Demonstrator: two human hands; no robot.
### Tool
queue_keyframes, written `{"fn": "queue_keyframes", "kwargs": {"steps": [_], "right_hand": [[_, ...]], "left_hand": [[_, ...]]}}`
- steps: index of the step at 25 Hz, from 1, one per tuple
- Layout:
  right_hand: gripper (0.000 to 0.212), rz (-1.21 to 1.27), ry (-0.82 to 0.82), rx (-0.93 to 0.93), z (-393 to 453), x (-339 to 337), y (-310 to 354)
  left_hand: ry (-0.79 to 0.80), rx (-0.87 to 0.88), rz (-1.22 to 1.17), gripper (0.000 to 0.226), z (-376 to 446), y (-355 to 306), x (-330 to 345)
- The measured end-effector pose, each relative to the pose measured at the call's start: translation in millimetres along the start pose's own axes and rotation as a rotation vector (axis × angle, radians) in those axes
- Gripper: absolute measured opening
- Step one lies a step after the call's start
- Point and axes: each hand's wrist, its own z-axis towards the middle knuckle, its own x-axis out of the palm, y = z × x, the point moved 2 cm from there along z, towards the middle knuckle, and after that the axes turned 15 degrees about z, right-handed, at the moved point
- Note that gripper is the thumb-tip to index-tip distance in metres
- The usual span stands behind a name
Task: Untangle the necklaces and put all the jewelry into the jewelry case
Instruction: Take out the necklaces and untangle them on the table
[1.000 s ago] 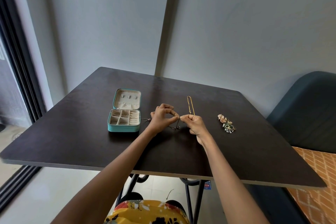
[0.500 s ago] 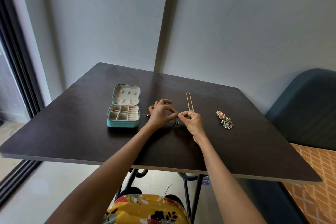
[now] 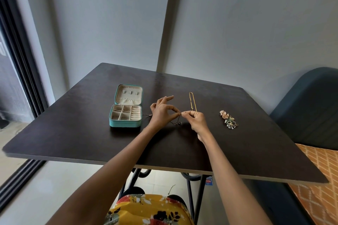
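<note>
A thin dark necklace (image 3: pixel 177 122) hangs between my two hands just above the dark table (image 3: pixel 73 133). My left hand (image 3: pixel 162 111) pinches it with thumb and forefinger, the other fingers spread. My right hand (image 3: pixel 196 120) pinches the same chain, fingertips almost touching the left ones. One end of the chain trails on the table at my left wrist. A gold necklace (image 3: pixel 192 101) lies straight on the table behind my right hand. The teal jewelry case (image 3: pixel 126 107) stands open to the left, lid up, beige compartments showing.
A small heap of earrings and other jewelry (image 3: pixel 228 118) lies to the right of my hands. A dark blue chair (image 3: pixel 307 107) stands beyond the table's right edge. A dark door frame (image 3: pixel 20 71) runs along the left, and a grey wall is behind.
My hands stay together on the dark necklace, and my left fingers have spread wider. The camera has tilted slightly, so the table sits lower in the view.
</note>
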Motion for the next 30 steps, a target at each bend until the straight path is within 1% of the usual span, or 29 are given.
{"fn": "queue_keyframes", "kwargs": {"steps": [3, 8, 13, 16, 20, 23, 27, 30], "right_hand": [[0.006, 0.013, -0.005, -0.031, -1.7, 1.5, -0.9], [0.004, -0.017, -0.001, -0.069, -2.6, 2.8, -2.8], [0.018, -0.046, 0.029, -0.039, 2.0, 5.8, -3.4], [0.022, -0.045, 0.024, -0.033, 4.8, 7.5, -2.0], [0.018, -0.039, 0.044, -0.005, 1.3, 5.1, 1.2], [0.008, -0.045, 0.045, 0.021, -3.2, 3.6, 3.7], [0.018, -0.025, 0.041, 0.047, -5.2, 5.1, 6.1], [0.017, -0.020, 0.026, 0.013, -6.4, 5.1, 7.3]], "left_hand": [[0.018, 0.015, 0.020, 0.009, 0.4, -0.2, 0.4], [-0.017, 0.044, 0.038, 0.006, 0.3, -2.1, 0.3], [0.010, 0.045, 0.036, 0.006, 1.9, -3.5, 4.4], [0.034, 0.006, 0.010, 0.009, 2.4, -2.8, 7.6], [0.008, -0.120, -0.118, 0.011, 2.1, 4.1, 4.0], [0.055, -0.092, -0.127, 0.011, 3.2, 3.9, 4.2], [0.065, -0.053, -0.104, 0.010, 3.4, 4.9, 6.1], [0.068, -0.037, -0.094, 0.010, 2.7, 4.3, 5.7]]}}
